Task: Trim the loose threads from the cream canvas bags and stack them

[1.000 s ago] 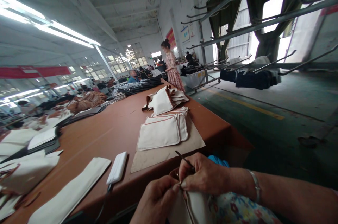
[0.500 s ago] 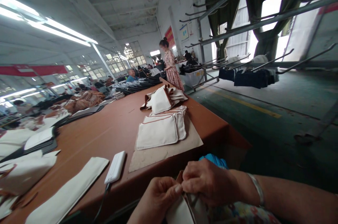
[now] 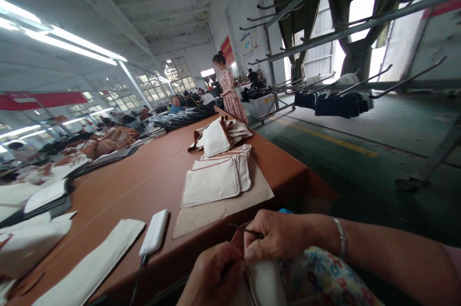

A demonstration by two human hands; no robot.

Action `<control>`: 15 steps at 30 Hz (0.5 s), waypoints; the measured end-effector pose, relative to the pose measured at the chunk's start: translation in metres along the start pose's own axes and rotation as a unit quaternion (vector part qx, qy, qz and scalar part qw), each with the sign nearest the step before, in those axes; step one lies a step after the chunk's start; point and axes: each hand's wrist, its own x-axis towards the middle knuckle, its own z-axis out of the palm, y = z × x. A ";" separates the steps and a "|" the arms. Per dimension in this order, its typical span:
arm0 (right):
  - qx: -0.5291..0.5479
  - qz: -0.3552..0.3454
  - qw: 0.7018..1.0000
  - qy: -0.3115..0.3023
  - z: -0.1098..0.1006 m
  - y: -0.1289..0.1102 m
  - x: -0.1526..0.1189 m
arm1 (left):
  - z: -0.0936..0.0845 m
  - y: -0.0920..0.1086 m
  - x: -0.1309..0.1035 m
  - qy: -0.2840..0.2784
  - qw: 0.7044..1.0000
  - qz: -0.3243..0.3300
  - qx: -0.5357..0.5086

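Observation:
Low at the front, over my lap, both hands are closed at the top edge of a cream fabric piece (image 3: 266, 282) with brown trim. My left hand (image 3: 216, 272) pinches its left side, thumb bent inward. Beside it my right hand (image 3: 270, 234), with a silver bracelet on the wrist, grips the piece from above. A thin dark pointed thing (image 3: 247, 230) sticks out leftward from the right fingers; its kind I cannot make out. A brown flap (image 3: 237, 238) rises between the hands. Below the right forearm lies flowered cloth (image 3: 324, 272).
On the brown table (image 3: 144, 186), cream pouch-like pieces (image 3: 211, 183) lie stacked on a cardboard sheet (image 3: 223, 214). A white power bank (image 3: 154, 231) with a cable and a long cream strip (image 3: 90, 263) lie leftward. A person (image 3: 232, 92) stands beyond; a metal rack (image 3: 324, 42) is at right.
My right hand has turned and shifted slightly left, and the dark pointed thing now shows at its fingers. The left hand has dropped a little. The whole view has shifted slightly.

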 end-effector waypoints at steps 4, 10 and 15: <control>0.117 0.063 0.990 -0.040 -0.004 0.003 0.000 | -0.003 -0.002 -0.004 0.004 1.000 -0.012 -0.026; 0.054 -0.011 0.998 0.038 -0.006 -0.006 -0.004 | -0.005 -0.013 -0.006 -0.015 0.984 -0.055 -0.168; -0.129 -0.129 0.970 0.162 0.009 0.006 -0.010 | 0.000 -0.022 -0.006 -0.034 0.960 -0.048 -0.273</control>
